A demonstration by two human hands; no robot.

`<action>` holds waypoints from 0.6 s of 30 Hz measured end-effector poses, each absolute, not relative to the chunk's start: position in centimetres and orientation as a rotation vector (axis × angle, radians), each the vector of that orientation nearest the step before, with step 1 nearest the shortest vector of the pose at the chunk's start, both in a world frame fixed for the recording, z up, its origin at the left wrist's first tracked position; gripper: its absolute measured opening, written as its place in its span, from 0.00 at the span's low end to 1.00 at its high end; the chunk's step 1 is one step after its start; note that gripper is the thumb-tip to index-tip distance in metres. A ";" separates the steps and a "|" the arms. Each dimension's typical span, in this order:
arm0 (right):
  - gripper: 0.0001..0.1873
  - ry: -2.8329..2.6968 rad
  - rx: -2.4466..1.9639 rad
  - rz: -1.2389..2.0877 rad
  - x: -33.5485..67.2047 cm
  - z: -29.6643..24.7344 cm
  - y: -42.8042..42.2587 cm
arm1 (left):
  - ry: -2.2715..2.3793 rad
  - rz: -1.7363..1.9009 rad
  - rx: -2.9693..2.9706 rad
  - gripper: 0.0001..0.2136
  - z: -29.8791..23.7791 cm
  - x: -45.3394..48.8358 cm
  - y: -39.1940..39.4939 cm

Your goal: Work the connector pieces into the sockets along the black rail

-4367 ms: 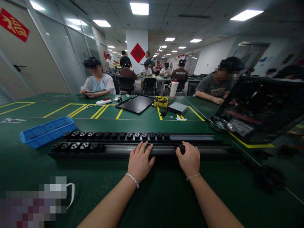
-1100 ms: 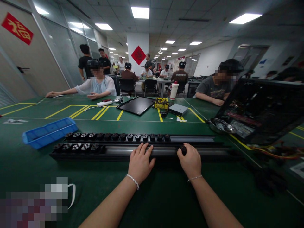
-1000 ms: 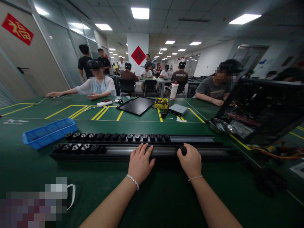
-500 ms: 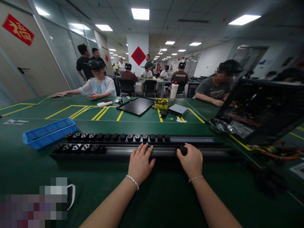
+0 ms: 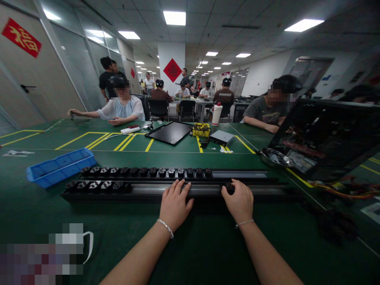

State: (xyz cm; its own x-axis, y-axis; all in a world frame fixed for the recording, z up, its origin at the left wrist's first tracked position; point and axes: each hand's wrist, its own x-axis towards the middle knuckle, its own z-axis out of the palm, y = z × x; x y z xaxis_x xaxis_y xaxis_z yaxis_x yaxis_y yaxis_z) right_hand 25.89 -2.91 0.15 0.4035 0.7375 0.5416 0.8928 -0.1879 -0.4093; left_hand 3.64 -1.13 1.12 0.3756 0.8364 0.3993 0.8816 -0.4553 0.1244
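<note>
A long black power track [image 5: 147, 189] with a shiny grey channel lies across the table before me. Black socket modules [image 5: 95, 185] sit in a row at its left end. My left hand [image 5: 175, 200] rests on the track's middle, fingers stretched out and holding nothing. Farther right, my right hand [image 5: 239, 198] curls its thumb and fingers round a dark socket module [image 5: 229, 187] at the channel; my fingers partly hide it. Just behind lies a second track [image 5: 240, 174], lined with several socket modules [image 5: 171, 172] along its left and middle.
A blue bin [image 5: 61, 168] stands at left. To the right are a metal bowl [image 5: 276, 158], an opened black computer case [image 5: 323, 138] and loose cables. A dark panel [image 5: 169, 132], a grey box [image 5: 221, 137] and a bottle [image 5: 217, 114] lie beyond. Co-workers sit opposite.
My hands and the tracks stay practically in place. Across the table, the co-worker at left has raised an outstretched hand from the tabletop.
</note>
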 end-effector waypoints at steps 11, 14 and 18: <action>0.13 -1.379 -1.983 -0.269 26.1 0.2 -2.8 | -1.606 -0.617 -2.521 0.22 1.3 3.8 -1.2; 0.13 -1.372 -1.989 -0.268 26.2 0.2 -2.8 | -1.592 -0.620 -2.520 0.22 1.2 3.7 -1.2; 0.14 -1.355 -1.984 -0.277 26.1 0.2 -2.8 | -1.584 -0.628 -2.513 0.22 1.2 3.7 -1.2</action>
